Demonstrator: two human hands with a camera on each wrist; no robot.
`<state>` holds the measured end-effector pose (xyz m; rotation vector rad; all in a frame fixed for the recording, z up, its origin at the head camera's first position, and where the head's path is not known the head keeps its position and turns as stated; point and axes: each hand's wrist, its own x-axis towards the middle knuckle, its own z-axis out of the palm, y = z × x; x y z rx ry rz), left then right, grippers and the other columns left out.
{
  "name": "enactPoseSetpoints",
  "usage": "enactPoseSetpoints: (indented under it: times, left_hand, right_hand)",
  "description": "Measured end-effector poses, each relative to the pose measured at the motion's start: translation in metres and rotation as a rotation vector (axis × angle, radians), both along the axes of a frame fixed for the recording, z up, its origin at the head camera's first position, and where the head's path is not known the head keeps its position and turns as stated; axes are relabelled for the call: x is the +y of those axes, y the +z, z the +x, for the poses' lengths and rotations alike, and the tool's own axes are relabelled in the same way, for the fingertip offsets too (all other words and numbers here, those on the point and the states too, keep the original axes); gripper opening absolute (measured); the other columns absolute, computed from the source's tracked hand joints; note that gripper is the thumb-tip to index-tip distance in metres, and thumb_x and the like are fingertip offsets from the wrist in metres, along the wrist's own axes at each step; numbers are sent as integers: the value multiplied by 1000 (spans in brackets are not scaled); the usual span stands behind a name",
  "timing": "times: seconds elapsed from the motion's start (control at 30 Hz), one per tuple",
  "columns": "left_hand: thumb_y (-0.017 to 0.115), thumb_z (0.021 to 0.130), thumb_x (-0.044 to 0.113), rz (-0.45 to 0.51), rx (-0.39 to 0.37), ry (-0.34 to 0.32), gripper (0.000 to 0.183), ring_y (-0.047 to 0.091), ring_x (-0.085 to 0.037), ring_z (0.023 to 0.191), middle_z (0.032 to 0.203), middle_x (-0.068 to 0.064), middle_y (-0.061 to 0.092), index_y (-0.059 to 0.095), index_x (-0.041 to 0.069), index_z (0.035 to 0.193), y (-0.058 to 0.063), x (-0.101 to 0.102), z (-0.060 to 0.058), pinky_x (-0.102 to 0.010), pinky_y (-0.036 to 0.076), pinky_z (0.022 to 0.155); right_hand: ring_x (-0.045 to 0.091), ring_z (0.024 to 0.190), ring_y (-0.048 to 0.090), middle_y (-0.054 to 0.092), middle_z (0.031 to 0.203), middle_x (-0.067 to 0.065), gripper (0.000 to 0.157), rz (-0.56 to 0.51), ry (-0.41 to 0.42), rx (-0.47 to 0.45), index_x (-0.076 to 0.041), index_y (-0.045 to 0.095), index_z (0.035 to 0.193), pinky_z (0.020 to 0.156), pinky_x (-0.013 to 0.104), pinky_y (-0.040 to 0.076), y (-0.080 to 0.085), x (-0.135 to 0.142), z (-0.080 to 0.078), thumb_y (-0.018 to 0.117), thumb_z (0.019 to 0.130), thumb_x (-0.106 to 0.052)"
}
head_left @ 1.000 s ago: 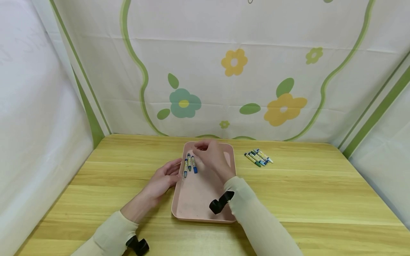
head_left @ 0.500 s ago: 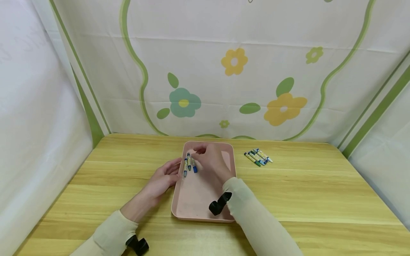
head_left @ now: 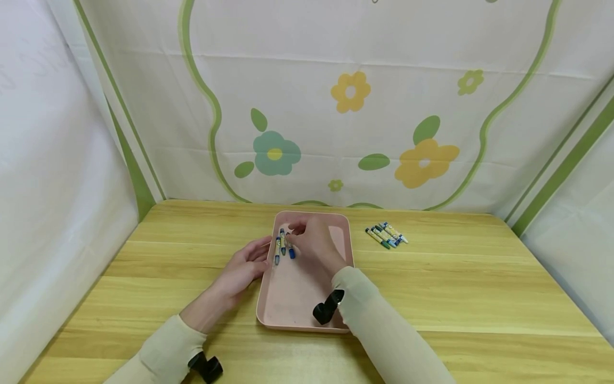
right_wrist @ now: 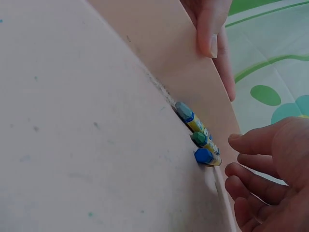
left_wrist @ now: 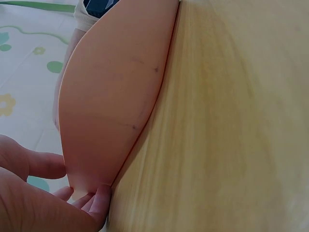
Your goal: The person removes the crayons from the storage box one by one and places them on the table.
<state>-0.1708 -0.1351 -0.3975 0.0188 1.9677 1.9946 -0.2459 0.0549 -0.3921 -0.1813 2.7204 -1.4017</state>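
Observation:
A pink tray (head_left: 297,304) lies on the table. At its left side, my left hand (head_left: 244,266) holds the rim, with the thumb over the edge and the fingers outside the wall, as the left wrist view shows too. Inside the tray, three crayons lie side by side near the far left corner: a grey-blue crayon (head_left: 277,250), a green crayon (head_left: 283,242) and a blue crayon (head_left: 291,253). Close beside the blue one is my right hand (head_left: 314,240), its fingers loosely bent and nothing between them; its thumb overlaps that crayon's far end in the head view.
To the right of the tray, several more crayons (head_left: 386,236) lie in a small bunch on the wooden table (head_left: 455,288). A white curtain (head_left: 297,96) with printed flowers hangs behind the table's far edge, and white fabric stands at both sides.
My right hand has come slightly nearer, and its thumb now covers the far part of the blue crayon. The left hand and the crayons stay where they were.

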Motion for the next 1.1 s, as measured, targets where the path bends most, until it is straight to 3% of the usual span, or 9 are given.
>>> enactPoseSetpoints:
  times: [0.33,0.5,0.67,1.1]
  left_hand:
    - [51,102,-2,-8,1,1,69,33,-36,160,172,-19,34,29,6,167,-2,1,-2,-53,34,129]
    - [51,102,-3,2,6,-7,69,31,-36,161,173,-20,33,28,6,167,-2,1,-1,-54,32,130]
    - [51,102,-3,6,4,-4,70,30,-36,162,173,-19,32,28,5,167,-2,1,-1,-54,32,130]
    - [51,101,-3,0,1,1,71,30,-35,162,173,-18,32,28,7,167,-1,0,-1,-53,31,131]
  right_hand:
    - [19,87,66,73,98,1,21,52,20,-28,-11,80,114,72,27,58,-1,-3,1,80,95,-16]
    - [17,88,66,74,97,0,18,109,32,-24,-13,80,111,75,28,58,-3,-4,2,81,94,-18]
    - [16,90,67,74,99,-1,19,132,17,-30,-13,79,112,81,30,61,-3,-5,2,81,94,-16]
    - [18,89,66,73,99,1,15,154,-21,-54,-12,81,109,74,27,56,1,-5,4,80,94,-14]
